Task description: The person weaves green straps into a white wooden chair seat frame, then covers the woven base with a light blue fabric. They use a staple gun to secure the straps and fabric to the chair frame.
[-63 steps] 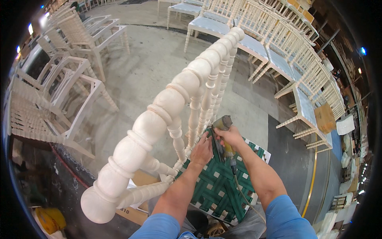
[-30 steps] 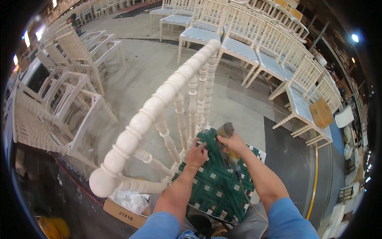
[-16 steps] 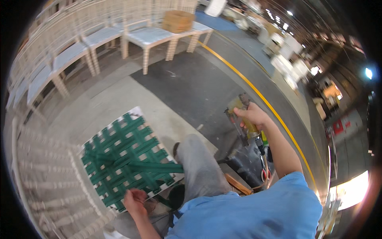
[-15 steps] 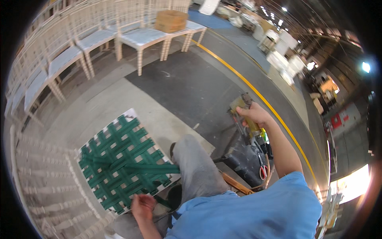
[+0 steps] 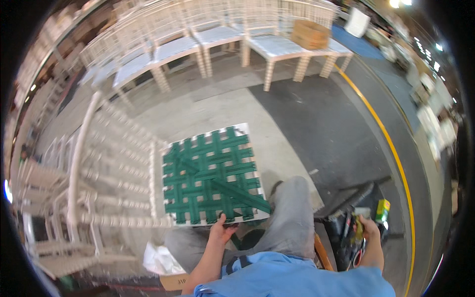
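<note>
My left hand [image 5: 221, 230] grips the near edge of the green webbed seat [image 5: 210, 175] of the blurred white chair [image 5: 94, 188], while my right hand [image 5: 368, 228] closes on a half-hidden tool [image 5: 357, 229] beside my knee.

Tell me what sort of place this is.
Probably a chair workshop or factory floor: rows of white chairs, a chair seat frame woven with green webbing, held by the left hand, and a yellow floor line.

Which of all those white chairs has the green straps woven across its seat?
The chair the left hand grips by its seat edge, directly before the person. Its seat carries green webbing; the row of chairs behind has pale seats.
</note>
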Motion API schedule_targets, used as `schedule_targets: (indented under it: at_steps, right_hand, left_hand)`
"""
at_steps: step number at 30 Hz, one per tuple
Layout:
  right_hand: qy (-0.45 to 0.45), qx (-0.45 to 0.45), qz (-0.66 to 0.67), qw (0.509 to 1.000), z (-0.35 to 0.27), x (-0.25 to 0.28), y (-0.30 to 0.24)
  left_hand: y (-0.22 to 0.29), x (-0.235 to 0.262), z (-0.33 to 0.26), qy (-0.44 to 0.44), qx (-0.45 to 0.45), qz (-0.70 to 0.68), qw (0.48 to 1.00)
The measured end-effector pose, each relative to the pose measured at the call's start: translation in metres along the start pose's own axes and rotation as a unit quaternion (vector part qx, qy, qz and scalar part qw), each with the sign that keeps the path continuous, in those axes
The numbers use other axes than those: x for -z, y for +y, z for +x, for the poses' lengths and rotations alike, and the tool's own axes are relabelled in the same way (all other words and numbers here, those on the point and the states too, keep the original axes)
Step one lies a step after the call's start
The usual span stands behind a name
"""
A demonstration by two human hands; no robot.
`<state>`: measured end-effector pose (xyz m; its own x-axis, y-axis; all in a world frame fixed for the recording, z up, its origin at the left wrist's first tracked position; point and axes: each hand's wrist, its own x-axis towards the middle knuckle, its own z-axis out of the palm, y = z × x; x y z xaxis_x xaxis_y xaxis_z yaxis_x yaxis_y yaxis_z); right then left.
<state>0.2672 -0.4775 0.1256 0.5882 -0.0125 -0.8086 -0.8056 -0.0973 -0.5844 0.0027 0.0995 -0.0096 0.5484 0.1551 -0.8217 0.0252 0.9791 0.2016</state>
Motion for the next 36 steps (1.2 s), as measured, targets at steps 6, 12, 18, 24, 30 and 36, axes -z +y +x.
schedule_targets:
  at_steps: [6,12,18,24,30,36]
  right_hand:
    - [0.218,-0.022,-0.516,0.828,0.022,0.015,-0.014]
    - [0.045,0.511,-0.454,0.729,0.066,-0.171,-0.087]
    - [-0.228,0.401,-0.577,0.674,0.142,-0.406,0.014]
    - [-0.307,0.215,-0.588,0.717,0.127,-0.450,0.106]
    - [-0.481,0.229,-0.571,0.624,0.120,-0.399,0.081]
    - [-0.469,0.214,-0.675,0.528,-0.041,-0.310,0.054]
  left_hand:
    - [0.022,0.001,0.000,0.041,-0.073,0.053,0.995]
    - [0.025,0.037,-0.002,0.135,-0.124,-0.029,0.983]
    - [-0.026,-0.035,-0.013,0.138,-0.438,0.154,0.875]
    - [-0.104,0.003,-0.049,0.117,-0.208,0.176,0.955]
    - [-0.088,-0.046,-0.039,0.021,-0.150,0.240,0.959]
    - [-0.099,-0.077,-0.014,-0.162,-0.144,0.043,0.975]
